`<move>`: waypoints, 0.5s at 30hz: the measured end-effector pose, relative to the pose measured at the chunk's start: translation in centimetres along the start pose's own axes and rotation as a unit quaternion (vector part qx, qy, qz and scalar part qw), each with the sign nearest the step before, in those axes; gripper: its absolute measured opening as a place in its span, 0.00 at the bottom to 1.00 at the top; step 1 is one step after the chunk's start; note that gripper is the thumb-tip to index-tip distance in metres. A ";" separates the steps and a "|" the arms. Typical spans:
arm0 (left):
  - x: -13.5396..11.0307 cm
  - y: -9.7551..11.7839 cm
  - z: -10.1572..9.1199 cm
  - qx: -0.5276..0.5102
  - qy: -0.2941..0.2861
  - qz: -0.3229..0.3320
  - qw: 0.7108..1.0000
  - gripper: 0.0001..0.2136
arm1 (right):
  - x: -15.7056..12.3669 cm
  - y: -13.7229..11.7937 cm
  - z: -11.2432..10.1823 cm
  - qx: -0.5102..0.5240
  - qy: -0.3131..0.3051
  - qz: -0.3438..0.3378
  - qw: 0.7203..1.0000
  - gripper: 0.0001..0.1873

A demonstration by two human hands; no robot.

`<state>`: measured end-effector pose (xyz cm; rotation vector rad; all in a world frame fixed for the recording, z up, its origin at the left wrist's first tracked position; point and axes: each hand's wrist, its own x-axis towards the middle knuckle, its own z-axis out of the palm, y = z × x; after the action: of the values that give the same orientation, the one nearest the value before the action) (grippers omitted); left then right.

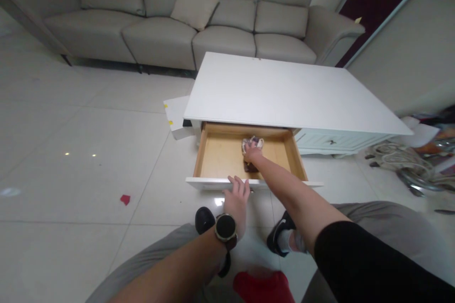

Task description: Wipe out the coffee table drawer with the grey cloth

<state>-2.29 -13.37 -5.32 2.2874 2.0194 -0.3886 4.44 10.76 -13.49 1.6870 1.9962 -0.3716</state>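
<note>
A white coffee table (284,90) has its wooden drawer (220,151) pulled out toward me. My left hand (237,199), with a watch on the wrist, rests its fingers on the drawer's white front edge. My right hand (251,153) reaches into the drawer and presses down on a crumpled patterned cloth (253,143), its fingers closed over it. A dark part of the cloth shows just below the hand.
A grey sofa (185,14) with a cushion (195,4) stands behind the table. A white box (177,116) lies at the table's left end. Cables and clutter (408,161) sit on the floor at right. A red scrap (124,199) lies on the tiles.
</note>
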 end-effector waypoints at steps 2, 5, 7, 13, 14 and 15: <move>-0.2 -0.1 -0.3 0.014 -0.003 0.007 1.000 0.31 | -0.3 -4.2 0.2 0.012 0.004 -0.062 0.998 0.45; -0.4 -0.3 -0.9 0.053 -0.018 0.027 0.998 0.27 | -1.1 -8.7 1.0 0.048 0.027 -0.184 0.981 0.44; -0.4 -0.3 -1.1 0.075 -0.027 0.035 0.996 0.27 | -1.4 -9.7 1.6 0.076 0.044 -0.226 0.970 0.44; -0.4 -0.1 -1.0 0.065 -0.008 0.025 0.998 0.31 | 0.1 -3.8 2.4 0.117 0.047 -0.206 0.970 0.47; -0.4 -0.2 -0.9 0.058 -0.004 0.022 0.998 0.31 | 0.4 -2.0 2.5 0.116 0.048 -0.179 0.976 0.48; -0.4 -0.2 -0.9 0.051 0.000 0.019 0.999 0.31 | 0.7 0.0 2.5 0.106 0.048 -0.153 0.981 0.48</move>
<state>-2.38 -13.52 -4.40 2.3798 1.9955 -0.5000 4.86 10.09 -16.00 1.5424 2.3662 -0.6424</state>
